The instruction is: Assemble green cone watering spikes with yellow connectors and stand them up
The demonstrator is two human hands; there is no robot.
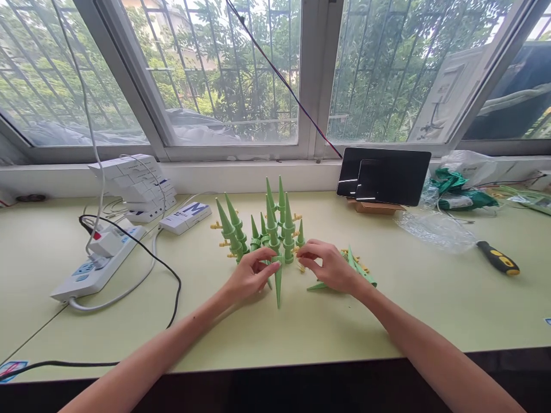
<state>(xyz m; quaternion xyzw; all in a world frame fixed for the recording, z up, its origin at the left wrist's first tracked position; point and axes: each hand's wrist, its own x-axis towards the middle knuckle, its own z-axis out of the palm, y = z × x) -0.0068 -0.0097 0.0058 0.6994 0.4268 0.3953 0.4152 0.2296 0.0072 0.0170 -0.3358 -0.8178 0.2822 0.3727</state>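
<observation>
My left hand (258, 269) is closed around a green plastic watering spike (278, 287), its tip pointing down toward me. Close on the right, my right hand (325, 264) has its fingers pinched together just above a small yellow piece (302, 267); what lies between the fingertips is too small to make out. Behind both hands several green spikes (287, 229) stand tip up, some with yellow valves (216, 226) sticking out at the side. More green spikes with yellow valves lie in a pile (359, 269) beyond my right wrist, partly hidden by it.
At left are a power strip (103, 269) with cables, a white box (186, 218) and stacked white boxes (138, 183). A black tablet (383, 175) leans on a stand at the back. Crumpled plastic bags (462, 192) and a black-yellow screwdriver handle (498, 258) lie at right.
</observation>
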